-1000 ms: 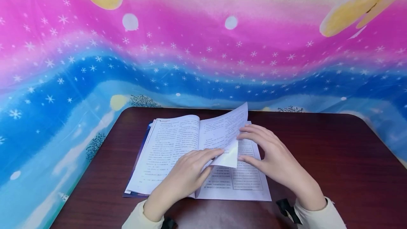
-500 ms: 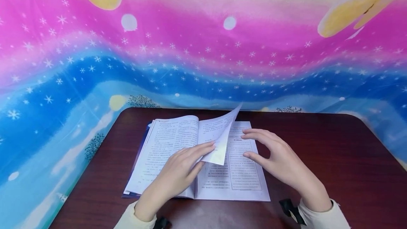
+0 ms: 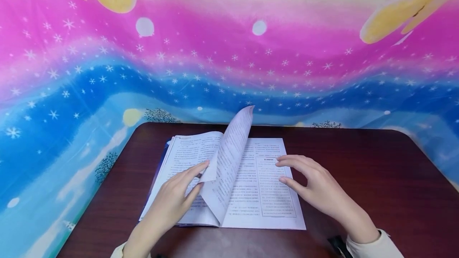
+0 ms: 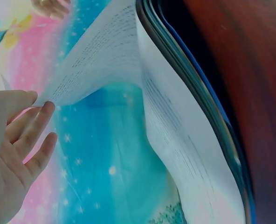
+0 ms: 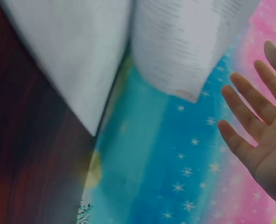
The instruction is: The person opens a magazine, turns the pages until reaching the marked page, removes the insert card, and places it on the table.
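Observation:
An open magazine with printed text lies on the table, its dark blue cover edge showing at the left. One leaf stands raised and curled over the spine, leaning left. My left hand pinches the near corner of this leaf between thumb and fingers; the left wrist view shows the leaf stretching from the fingertips to the spine. Over the right-hand page's outer edge hovers my right hand, its fingers loosely bent and holding nothing. In the right wrist view that hand has its fingers spread apart from the paper.
The dark red-brown wooden table has rounded far corners. Behind it hangs a pink and blue cloth printed with snowflakes, close against the table's back edge.
My left hand has moved left, drawing the leaf from the right side up and over the spine. My right hand has come away from the leaf and shifted slightly right.

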The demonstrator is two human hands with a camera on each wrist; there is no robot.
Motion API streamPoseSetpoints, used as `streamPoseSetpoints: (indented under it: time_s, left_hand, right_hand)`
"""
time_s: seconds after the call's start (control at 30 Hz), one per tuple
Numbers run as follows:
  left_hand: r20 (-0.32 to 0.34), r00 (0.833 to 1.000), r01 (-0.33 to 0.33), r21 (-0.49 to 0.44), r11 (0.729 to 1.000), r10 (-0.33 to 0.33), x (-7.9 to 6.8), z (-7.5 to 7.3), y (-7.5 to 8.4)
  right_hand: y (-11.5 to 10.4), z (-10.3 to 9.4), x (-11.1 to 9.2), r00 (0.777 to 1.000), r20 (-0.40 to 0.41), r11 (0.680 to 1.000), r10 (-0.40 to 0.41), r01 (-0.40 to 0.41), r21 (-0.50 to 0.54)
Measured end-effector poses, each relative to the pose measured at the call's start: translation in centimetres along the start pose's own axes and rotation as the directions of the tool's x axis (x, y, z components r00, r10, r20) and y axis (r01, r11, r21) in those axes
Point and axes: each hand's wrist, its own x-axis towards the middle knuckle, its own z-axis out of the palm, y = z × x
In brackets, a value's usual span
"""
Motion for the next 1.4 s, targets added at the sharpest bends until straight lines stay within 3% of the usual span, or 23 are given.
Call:
streamPoseSetpoints:
  time_s: [0.13, 0.3, 0.57, 0.9, 1.17, 1.3, 1.4]
  left_hand:
    - [-0.021, 0.999, 0.028, 0.018, 0.999, -0.028, -1.0, -0.6, -0.7]
    - [-0.005, 0.994, 0.109, 0.045, 0.993, -0.109, -2.0, -1.4, -1.2]
    - [0.044, 0.961, 0.270, 0.056, 0.961, -0.272, -3.4, -2.6, -1.6]
    - [0.078, 0.941, 0.325, 0.065, 0.943, -0.330, -4.9, -3.1, -2.3]
    - [0.049, 0.935, 0.348, 0.078, 0.934, -0.352, -5.5, -3.9, -2.9]
    - [0.098, 0.911, 0.393, 0.084, 0.916, -0.401, -6.0, -4.3, -3.5]
    - [0.173, 0.880, 0.430, 0.104, 0.897, -0.442, -6.2, -4.6, -4.1]
  right_hand:
    - [0.5, 0.3, -0.4, 1.000, 0.006, 1.000, -0.014, 0.014, -0.017]
    - [0.9, 0.4, -0.7, 0.999, 0.032, 0.998, -0.018, 0.020, -0.052]
    - [1.4, 0.3, -1.4, 0.995, 0.101, 0.997, -0.018, 0.025, -0.069]
    - [2.2, 0.3, -2.9, 0.979, 0.199, 0.997, 0.041, -0.028, -0.069]
    - [3.0, 0.5, -4.0, 0.966, 0.253, 0.997, 0.049, -0.030, -0.077]
    - [3.6, 0.6, -4.4, 0.948, 0.314, 0.997, 0.052, -0.030, -0.076]
    - [4.0, 0.8, -4.7, 0.929, 0.363, 0.996, 0.067, -0.042, -0.076]
